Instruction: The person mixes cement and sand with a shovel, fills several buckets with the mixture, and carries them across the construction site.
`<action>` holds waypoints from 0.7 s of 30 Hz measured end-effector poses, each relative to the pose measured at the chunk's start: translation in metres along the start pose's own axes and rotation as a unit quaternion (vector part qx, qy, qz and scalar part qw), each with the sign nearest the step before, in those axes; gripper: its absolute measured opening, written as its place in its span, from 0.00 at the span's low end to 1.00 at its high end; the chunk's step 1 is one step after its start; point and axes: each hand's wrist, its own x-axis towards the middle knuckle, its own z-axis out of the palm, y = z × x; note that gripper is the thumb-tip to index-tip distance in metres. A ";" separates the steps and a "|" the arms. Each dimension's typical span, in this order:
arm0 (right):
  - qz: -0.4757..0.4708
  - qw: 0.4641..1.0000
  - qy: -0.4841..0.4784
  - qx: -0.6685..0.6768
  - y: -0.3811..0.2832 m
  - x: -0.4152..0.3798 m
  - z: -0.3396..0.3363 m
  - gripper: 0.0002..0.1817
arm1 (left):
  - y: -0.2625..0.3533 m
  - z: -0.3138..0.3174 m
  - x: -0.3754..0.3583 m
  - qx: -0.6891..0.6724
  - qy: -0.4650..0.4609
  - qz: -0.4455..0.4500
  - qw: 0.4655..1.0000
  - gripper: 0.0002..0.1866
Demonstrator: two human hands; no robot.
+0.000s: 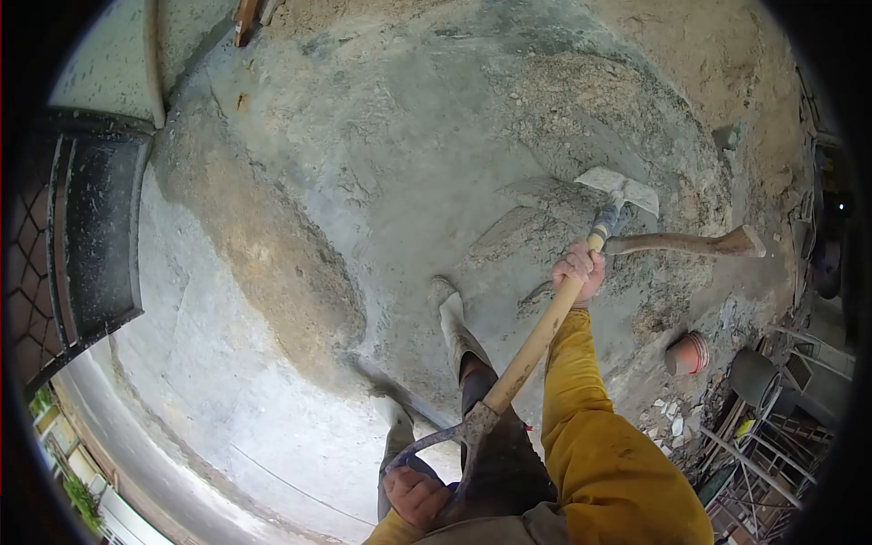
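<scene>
A shovel with a pale wooden shaft (536, 350) slants from my body up to the right. My left hand (418, 495), low in view, is closed around its grey D-shaped grip (463, 436). My right hand (579, 271) wraps the shaft close to the blade. The grey-smeared shovel blade (619, 188) is over wet grey mortar (427, 173) spread on the ground. Just right of my right hand, a second wooden handle (695, 242) sticks out sideways, its flared end to the right; I cannot make out what it joins.
My boots (445, 309) stand at the edge of the mortar. Brown sand (272, 263) is heaped to the left, before a dark metal gate (100, 236). At right are a reddish bucket (688, 354), a dark bucket (756, 377), rubble (670, 420) and piled metal frames (772, 463).
</scene>
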 end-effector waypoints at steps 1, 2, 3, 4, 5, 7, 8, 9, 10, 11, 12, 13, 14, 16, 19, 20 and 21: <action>0.015 0.998 0.018 -0.053 0.011 -0.006 -0.002 0.05 | -0.011 -0.006 -0.016 -0.016 -0.020 -0.037 0.999 0.09; 0.023 0.993 0.064 -0.097 0.026 -0.012 -0.005 0.04 | -0.020 -0.016 -0.031 -0.034 -0.031 -0.082 0.996 0.09; 0.027 0.979 0.133 -0.153 0.043 -0.020 -0.014 0.03 | -0.030 -0.026 -0.041 -0.051 -0.041 -0.123 0.990 0.09; 0.030 0.957 0.198 -0.211 0.061 -0.022 -0.021 0.03 | -0.037 -0.034 -0.058 -0.103 -0.003 -0.217 0.971 0.11; 0.031 0.928 0.282 -0.242 0.089 -0.022 -0.023 0.04 | -0.042 -0.043 -0.081 -0.156 0.035 -0.309 0.938 0.13; 0.062 0.887 0.366 -0.273 0.141 -0.025 -0.044 0.08 | -0.058 -0.071 -0.118 -0.226 0.106 -0.497 0.831 0.18; 0.079 0.854 0.407 -0.314 0.167 -0.029 -0.058 0.07 | -0.059 -0.080 -0.124 -0.240 0.157 -0.556 0.780 0.21; 0.117 0.836 0.429 -0.321 0.188 -0.035 -0.082 0.09 | -0.061 -0.086 -0.128 -0.253 0.210 -0.609 0.722 0.23; 0.140 0.798 0.467 -0.354 0.212 -0.038 -0.092 0.09 | -0.064 -0.093 -0.137 -0.267 0.254 -0.637 0.677 0.24; 0.166 0.755 0.505 -0.383 0.235 -0.040 -0.102 0.09 | -0.066 -0.099 -0.146 -0.278 0.298 -0.663 0.628 0.24; 0.184 0.732 0.519 -0.402 0.254 -0.045 -0.124 0.10 | -0.067 -0.104 -0.152 -0.283 0.319 -0.700 0.572 0.26; 0.205 0.705 0.536 -0.416 0.271 -0.050 -0.144 0.10 | -0.064 -0.112 -0.161 -0.302 0.343 -0.706 0.541 0.27; 0.216 0.701 0.544 -0.408 0.287 -0.051 -0.153 0.10 | -0.058 -0.115 -0.154 -0.286 0.362 -0.711 0.531 0.27; 0.262 0.652 0.552 -0.449 0.307 -0.047 -0.164 0.10 | -0.055 -0.124 -0.139 -0.251 0.373 -0.730 0.515 0.28; 0.247 0.698 0.535 -0.407 0.306 -0.008 -0.173 0.10 | -0.084 -0.143 -0.081 -0.213 0.343 -0.727 0.555 0.28; 0.218 0.727 0.530 -0.378 0.289 0.019 -0.170 0.10 | -0.100 -0.146 -0.048 -0.228 0.328 -0.713 0.576 0.26; 0.189 0.754 0.524 -0.348 0.269 0.051 -0.165 0.09 | -0.113 -0.138 -0.002 -0.235 0.299 -0.704 0.600 0.25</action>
